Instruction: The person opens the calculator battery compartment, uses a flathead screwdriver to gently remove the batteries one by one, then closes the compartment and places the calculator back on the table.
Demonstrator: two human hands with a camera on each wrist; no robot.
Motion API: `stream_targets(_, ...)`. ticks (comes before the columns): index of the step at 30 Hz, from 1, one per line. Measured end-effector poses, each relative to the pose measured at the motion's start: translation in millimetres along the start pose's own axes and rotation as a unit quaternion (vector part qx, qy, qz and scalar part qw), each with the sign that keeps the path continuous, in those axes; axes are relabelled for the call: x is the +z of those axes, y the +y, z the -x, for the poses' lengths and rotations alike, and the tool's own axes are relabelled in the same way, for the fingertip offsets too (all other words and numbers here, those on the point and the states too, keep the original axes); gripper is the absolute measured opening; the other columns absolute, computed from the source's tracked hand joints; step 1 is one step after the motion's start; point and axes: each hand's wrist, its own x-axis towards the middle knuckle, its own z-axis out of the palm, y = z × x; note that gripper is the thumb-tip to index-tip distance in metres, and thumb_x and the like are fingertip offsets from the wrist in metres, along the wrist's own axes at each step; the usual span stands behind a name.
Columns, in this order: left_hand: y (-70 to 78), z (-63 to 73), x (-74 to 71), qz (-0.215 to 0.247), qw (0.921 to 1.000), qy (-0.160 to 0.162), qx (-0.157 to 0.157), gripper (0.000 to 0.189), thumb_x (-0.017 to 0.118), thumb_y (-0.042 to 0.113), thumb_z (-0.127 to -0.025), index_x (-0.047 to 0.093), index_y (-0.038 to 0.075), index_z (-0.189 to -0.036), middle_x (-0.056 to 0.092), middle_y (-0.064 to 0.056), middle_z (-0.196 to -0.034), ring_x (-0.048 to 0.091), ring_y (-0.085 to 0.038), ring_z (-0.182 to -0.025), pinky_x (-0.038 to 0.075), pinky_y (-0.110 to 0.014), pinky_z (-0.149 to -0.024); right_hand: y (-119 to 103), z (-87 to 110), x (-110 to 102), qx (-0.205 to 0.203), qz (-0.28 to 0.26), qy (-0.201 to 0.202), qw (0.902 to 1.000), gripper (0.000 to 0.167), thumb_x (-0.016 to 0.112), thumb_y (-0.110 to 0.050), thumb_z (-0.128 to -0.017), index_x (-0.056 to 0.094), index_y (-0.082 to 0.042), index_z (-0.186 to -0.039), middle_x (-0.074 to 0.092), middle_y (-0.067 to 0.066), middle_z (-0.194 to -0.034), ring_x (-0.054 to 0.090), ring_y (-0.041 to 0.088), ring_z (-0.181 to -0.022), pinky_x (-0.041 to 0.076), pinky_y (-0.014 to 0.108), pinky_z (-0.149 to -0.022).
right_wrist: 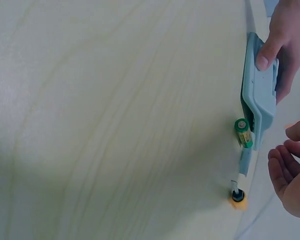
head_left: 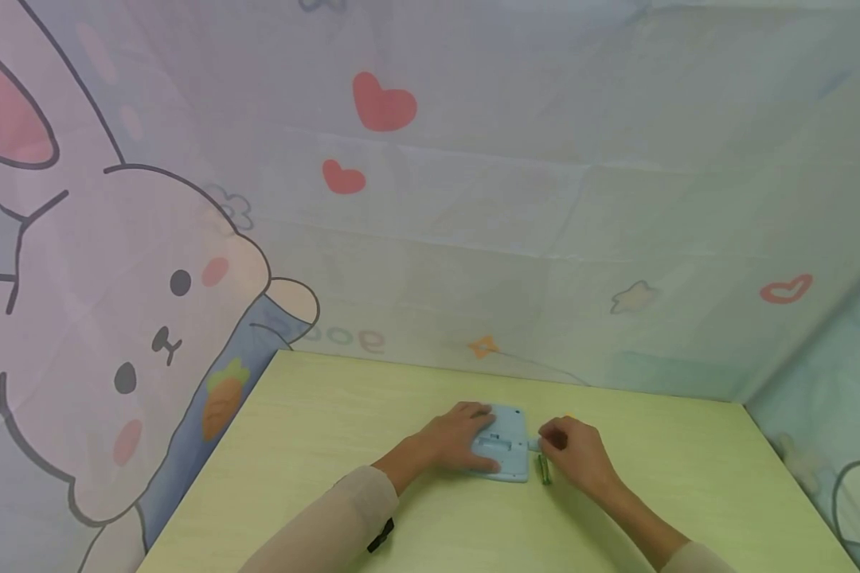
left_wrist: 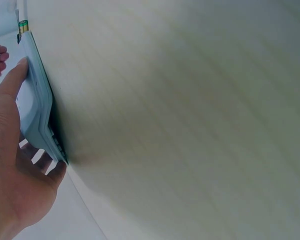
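A light blue calculator (head_left: 517,426) lies back up, its battery compartment (head_left: 498,445) uncovered. My left hand (head_left: 459,438) grips it from the left, thumb on the near side and fingers across the far side. Just off its right edge are a small light blue cover (head_left: 533,445) and green batteries (head_left: 544,469), lying side by side. My right hand (head_left: 579,455) hovers over the cover with curled fingers. In the right wrist view its fingertips (right_wrist: 276,159) come together; whether something tiny is between them cannot be seen.
Beyond the right hand lies a tool with an orange and black end (right_wrist: 238,196), mostly hidden in the head view. A small black object (head_left: 381,535) shows beside the left forearm. A printed cloth wall (head_left: 473,239) rises behind the pale wooden table (head_left: 315,446).
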Motion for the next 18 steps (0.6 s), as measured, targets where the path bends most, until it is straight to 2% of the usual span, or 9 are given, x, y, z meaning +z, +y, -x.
stream_targets(6, 0.6, -0.1, 0.1, -0.001, 1.0000, 0.000, -0.001, 0.091, 0.066, 0.073, -0.092, 0.046, 0.020, -0.162, 0.037, 0.002, -0.169, 0.032, -0.019, -0.155, 0.046, -0.041, -0.113, -3.1, 0.7, -2.9, -0.026, -0.014, 0.002, 0.9996, 0.014, 0.078, 0.000, -0.092, 0.076, 0.001, -0.105, 0.071, 0.003, -0.096, 0.068, 0.017, -0.088, 0.060, 0.035, -0.080)
stream_targets(13, 0.6, -0.5, 0.4, -0.004, 1.0000, -0.001, -0.001, 0.090, 0.066, 0.073, -0.092, 0.046, 0.020, -0.162, 0.037, 0.002, -0.169, 0.031, -0.018, -0.156, 0.046, -0.040, -0.113, -0.4, 0.8, -4.0, -0.053, -0.003, -0.012, 0.9985, 0.018, 0.081, -0.002, -0.091, 0.075, -0.001, -0.109, 0.072, 0.003, -0.099, 0.068, 0.020, -0.091, 0.059, 0.038, -0.083)
stream_targets(18, -0.3, -0.8, 1.0, -0.005, 1.0000, 0.001, 0.000, 0.090, 0.066, 0.073, -0.092, 0.045, 0.020, -0.162, 0.036, 0.002, -0.169, 0.031, -0.018, -0.156, 0.045, -0.039, -0.113, 1.7, 0.9, -5.2, -0.062, 0.006, -0.019, 0.9979, 0.021, 0.080, -0.003, -0.091, 0.075, 0.001, -0.111, 0.072, 0.009, -0.102, 0.069, 0.025, -0.094, 0.060, 0.042, -0.085)
